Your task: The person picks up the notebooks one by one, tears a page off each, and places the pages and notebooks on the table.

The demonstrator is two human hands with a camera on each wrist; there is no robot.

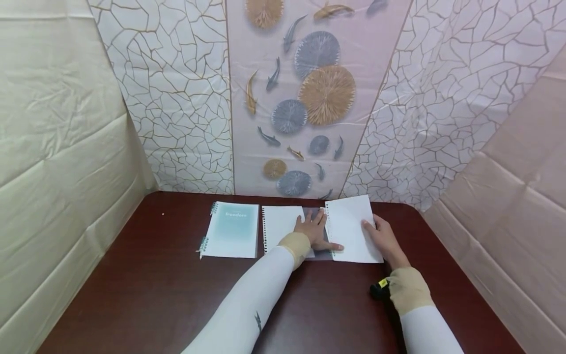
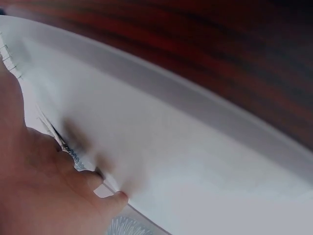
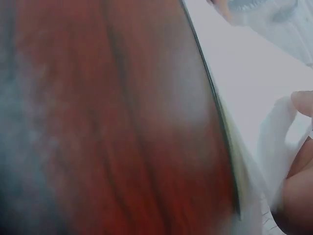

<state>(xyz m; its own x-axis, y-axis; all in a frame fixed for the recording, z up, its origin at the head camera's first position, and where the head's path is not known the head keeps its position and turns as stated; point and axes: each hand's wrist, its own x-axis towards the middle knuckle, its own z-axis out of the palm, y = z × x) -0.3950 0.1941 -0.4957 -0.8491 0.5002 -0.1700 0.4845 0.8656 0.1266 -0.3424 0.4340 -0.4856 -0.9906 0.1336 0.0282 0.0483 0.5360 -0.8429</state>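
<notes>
In the head view, white pages [image 1: 351, 228] with punched holes along their left edge lie at the right. My right hand [image 1: 385, 240] pinches their right edge between thumb and fingers; the right wrist view shows the white sheet [image 3: 244, 73] bent up at the thumb [image 3: 303, 103]. My left hand [image 1: 315, 232] has its fingers spread and rests across the holed edge of those pages and the grey sheet [image 1: 325, 255] beside it. Left of it lies a white hole-punched stack [image 1: 278, 223], partly covered by the left hand and wrist.
A teal-and-white "freedom" cover [image 1: 236, 236] with ring clips [image 1: 204, 244] on its left side lies farther left. A black object with a yellow label [image 1: 380, 286] is at the right wrist. The dark red table [image 1: 146, 280] meets patterned cloth walls [image 1: 185, 123] behind.
</notes>
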